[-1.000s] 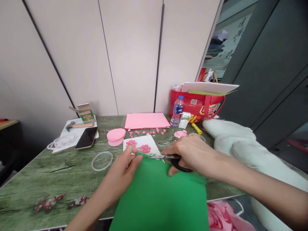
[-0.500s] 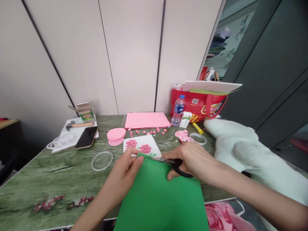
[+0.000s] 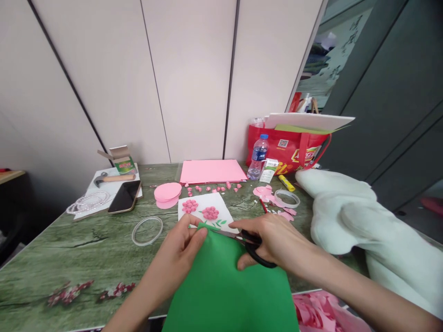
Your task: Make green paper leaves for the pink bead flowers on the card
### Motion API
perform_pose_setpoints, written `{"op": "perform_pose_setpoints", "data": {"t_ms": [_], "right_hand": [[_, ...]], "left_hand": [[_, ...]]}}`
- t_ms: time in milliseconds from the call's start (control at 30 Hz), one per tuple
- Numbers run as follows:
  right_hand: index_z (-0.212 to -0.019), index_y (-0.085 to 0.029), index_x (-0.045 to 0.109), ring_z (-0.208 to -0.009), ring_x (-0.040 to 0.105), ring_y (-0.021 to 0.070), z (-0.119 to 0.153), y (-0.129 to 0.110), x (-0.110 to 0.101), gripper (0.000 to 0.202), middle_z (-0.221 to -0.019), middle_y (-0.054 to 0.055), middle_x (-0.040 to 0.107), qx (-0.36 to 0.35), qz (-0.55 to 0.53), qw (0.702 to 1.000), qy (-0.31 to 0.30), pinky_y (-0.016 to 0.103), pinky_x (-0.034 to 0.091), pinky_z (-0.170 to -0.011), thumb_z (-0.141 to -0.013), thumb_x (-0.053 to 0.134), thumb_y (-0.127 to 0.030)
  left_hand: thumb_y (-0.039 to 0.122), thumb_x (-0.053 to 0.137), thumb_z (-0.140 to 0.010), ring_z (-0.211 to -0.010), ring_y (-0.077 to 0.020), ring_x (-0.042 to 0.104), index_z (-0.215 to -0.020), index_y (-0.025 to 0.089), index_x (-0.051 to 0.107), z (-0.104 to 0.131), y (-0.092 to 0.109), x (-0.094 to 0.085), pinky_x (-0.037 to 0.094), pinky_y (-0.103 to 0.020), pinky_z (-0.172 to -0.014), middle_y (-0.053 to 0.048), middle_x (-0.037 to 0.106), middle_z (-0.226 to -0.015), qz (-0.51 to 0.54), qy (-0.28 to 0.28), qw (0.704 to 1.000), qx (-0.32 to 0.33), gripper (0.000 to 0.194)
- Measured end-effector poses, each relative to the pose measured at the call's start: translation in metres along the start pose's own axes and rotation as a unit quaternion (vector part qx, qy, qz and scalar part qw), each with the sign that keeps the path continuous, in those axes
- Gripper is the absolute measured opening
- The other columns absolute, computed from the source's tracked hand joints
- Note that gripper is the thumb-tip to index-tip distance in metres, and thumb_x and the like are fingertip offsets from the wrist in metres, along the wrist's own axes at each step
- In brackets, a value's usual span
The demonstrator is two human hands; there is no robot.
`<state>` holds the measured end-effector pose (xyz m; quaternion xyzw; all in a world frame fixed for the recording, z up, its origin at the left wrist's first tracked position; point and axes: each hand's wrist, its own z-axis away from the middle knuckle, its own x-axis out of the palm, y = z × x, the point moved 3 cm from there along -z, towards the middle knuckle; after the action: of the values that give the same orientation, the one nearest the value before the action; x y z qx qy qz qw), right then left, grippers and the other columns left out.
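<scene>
Head view: I had the left hand (image 3: 185, 242) pinching the top edge of a green sheet (image 3: 231, 286) between thumb and fingers, some fingertips hidden behind it. Right hand (image 3: 277, 237) was wrapped round the black handles of the scissors (image 3: 258, 246), blades lying along that same edge, pointed at the left thumb. Couldn't separate the blade tips from the paper. Sheet was front and center, low, its bottom cut off by the frame.

Just beyond it: white paper (image 3: 221, 207) with two pink clusters and green leaves, near edge partly covered by hands and sheet.

Labels: red bag (image 3: 275, 133) showed a QR code (image 3: 283, 143) and a yellow-edged logo beside the strap; I couldn't read the logo in full. Bottle (image 3: 254, 171) had a blue label with white marks, not legible to me. Carton (image 3: 269, 171), white and green, print too small. Box (image 3: 124, 164) at left had lettering on green, also unreadable. Dark characters on the wall panel (image 3: 356, 27) were too blurred.

Phone (image 3: 124, 197) screen was dark. Pink scraps (image 3: 316, 309) ran off the bottom edge, partly behind the right forearm.
</scene>
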<state>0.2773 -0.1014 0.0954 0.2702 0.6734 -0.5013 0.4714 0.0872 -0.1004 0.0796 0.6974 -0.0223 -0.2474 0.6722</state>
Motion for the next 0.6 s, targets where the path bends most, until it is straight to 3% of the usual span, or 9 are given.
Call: {"op": "perform_pose_setpoints", "data": {"t_ms": [133,333,600], "right_hand": [[-0.097,-0.023,0.071,-0.052,0.049,0.0132,-0.001,-0.004,-0.004,0.044,-0.058,-0.003,0.061,0.001,0.021,1.0,-0.002,0.021,0.027,-0.048,-0.057,0.079,-0.042],[-0.082,-0.024,0.073,-0.052,0.049,0.0123,-0.004,-0.012,-0.007,0.027,-0.056,-0.003,0.06,-0.004,0.037,0.999,-0.036,0.021,0.024,-0.047,-0.06,0.079,-0.038],[-0.079,-0.024,0.073,-0.051,0.046,0.0114,-0.006,-0.006,-0.007,0.024,-0.054,-0.004,0.057,0.005,0.025,0.999,-0.044,0.021,0.024,-0.047,-0.061,0.079,-0.038]], "left_hand": [[0.047,0.042,-0.085,-0.046,-0.0099,0.034,-0.08,0.022,0.038,-0.002,0.004,0.001,0.019,-0.023,-0.045,0.007,0.041,-0.055,-0.013,0.002,1.0,0.002,0.026],[0.046,0.045,-0.084,-0.046,-0.0097,0.033,-0.089,0.023,0.039,-0.001,0.001,0.0,0.022,-0.021,-0.044,0.008,0.04,-0.055,0.021,-0.003,1.0,-0.013,0.024],[0.04,0.046,-0.085,-0.046,-0.0082,0.028,-0.096,0.024,0.037,-0.004,0.005,0.004,0.023,-0.019,-0.042,0.009,0.038,-0.056,0.059,-0.013,0.998,-0.003,0.021]]}}
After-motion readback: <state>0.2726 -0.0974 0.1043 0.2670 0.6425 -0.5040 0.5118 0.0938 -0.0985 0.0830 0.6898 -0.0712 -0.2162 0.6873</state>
